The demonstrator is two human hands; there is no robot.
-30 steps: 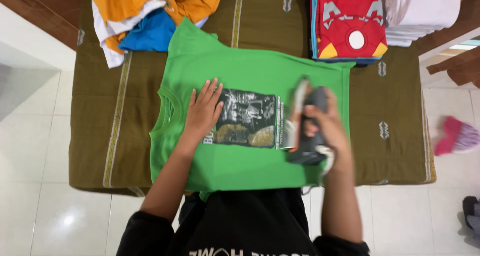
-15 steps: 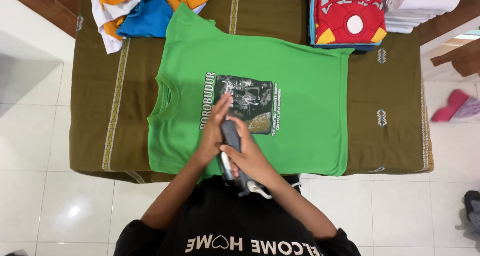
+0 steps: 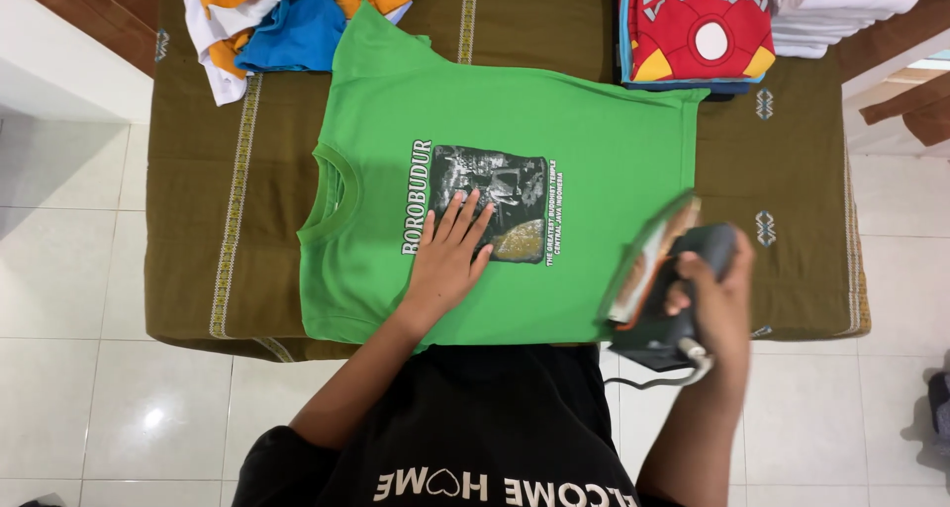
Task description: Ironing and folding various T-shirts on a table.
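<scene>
Green shirt spread flat, iron lifted off at 4 o'clock

The green T-shirt lies smooth and unfolded mid-counter; folding is left. Left hand presses its print, fingers released flat; right hand grasps the tilted iron over the hem edge. Crumpled clothes at 11 o'clock, folded stack at 1; olive cloth shows bare at both sides.

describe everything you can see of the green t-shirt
The green t-shirt is short-sleeved, of soft knit cloth, and lies spread flat, front up, on a brown patterned cloth, collar toward the picture's left. A dark rectangular print with white lettering fills its chest. The left hand presses flat on the print; the right hand's iron is tilted over its hem.
</scene>
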